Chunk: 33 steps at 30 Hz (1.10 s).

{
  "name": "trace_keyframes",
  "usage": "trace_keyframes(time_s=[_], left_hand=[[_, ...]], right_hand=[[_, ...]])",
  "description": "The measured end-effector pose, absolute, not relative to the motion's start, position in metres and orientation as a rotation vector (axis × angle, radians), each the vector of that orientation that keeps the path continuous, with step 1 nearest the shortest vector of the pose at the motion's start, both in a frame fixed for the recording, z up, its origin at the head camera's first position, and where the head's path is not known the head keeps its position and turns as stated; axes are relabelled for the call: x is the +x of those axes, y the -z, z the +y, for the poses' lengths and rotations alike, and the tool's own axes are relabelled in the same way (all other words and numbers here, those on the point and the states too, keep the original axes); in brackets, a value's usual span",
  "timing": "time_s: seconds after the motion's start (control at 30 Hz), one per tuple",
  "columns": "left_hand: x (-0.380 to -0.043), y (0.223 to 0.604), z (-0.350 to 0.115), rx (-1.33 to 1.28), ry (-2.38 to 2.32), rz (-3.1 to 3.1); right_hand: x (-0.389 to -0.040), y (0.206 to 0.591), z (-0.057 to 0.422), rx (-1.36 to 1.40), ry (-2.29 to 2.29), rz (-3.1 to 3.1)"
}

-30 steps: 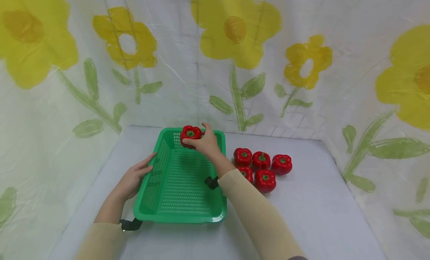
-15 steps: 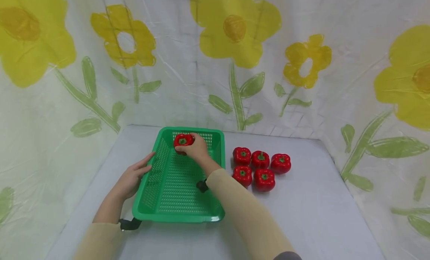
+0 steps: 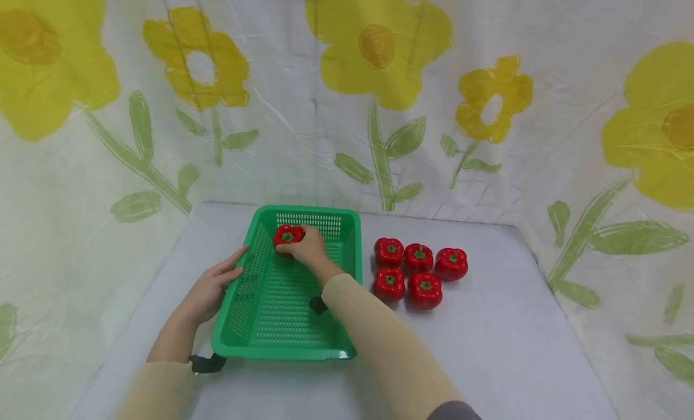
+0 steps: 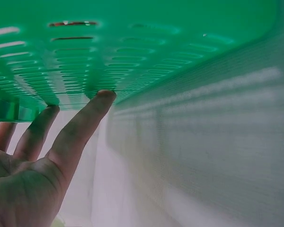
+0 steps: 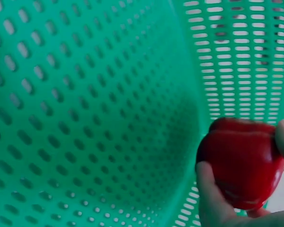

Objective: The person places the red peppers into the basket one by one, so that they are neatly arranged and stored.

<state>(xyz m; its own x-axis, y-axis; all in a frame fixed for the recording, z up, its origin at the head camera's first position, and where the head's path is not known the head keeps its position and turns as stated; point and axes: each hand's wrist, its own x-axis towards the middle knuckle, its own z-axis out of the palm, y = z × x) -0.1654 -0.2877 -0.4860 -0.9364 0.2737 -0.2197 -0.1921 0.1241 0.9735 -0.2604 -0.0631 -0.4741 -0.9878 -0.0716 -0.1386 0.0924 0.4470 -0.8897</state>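
Observation:
My right hand [image 3: 312, 249] grips a red bell pepper [image 3: 287, 237] with a green stem, low inside the far left corner of a green plastic basket [image 3: 287, 352]. In the right wrist view the thumb and fingers hold the pepper [image 5: 244, 163] from two sides, beside the slotted wall. My left hand [image 3: 210, 291] is at the basket's left side, its extended fingertips against the outer wall. The left wrist view shows these fingers [image 4: 80, 132] fairly straight, touching the slotted side [image 4: 146, 52] from outside.
Several more red bell peppers [image 3: 388, 285] stand grouped on the white table [image 3: 499, 323], just right of the basket. A pale curtain [image 3: 293, 137] with yellow flowers hangs behind the table and along its sides. Black wrist straps [image 3: 208, 364] show near both sleeves.
The right hand has carried the bell pepper from above the basket's far rim down and left into its far left corner. The left hand has stayed at the basket's side.

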Motion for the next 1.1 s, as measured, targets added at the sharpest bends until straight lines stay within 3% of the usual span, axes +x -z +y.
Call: trace_keyframes(time_s=[0.73,1.1], left_hand=[[-0.168,0.490,-0.288,0.117,-1.875,2.067],[-0.168,0.490,-0.288,0.091,-1.891,2.068]], right_hand=[[-0.264,0.486,-0.064,-0.065,1.473,2.581],[-0.262,0.462,-0.047,0.000,1.651,2.456]])
